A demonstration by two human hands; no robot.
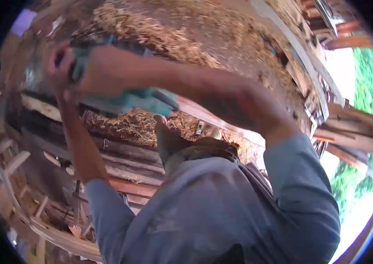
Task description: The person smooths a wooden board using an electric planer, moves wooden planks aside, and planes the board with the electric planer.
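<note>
A teal power planer with dark parts is held out in front of me at the upper left, smeared by motion. My right hand reaches across from the right and is closed around its handle. Closed at the tool's far left end is my left hand, its fingers blurred and close to the right hand. The planer's underside is hidden, so I cannot tell whether it touches the wood below.
Wood shavings cover the ground. Long timber pieces lie at the lower left, beside a wooden frame. A long board runs along the upper right, near stacked beams. My foot stands among the shavings.
</note>
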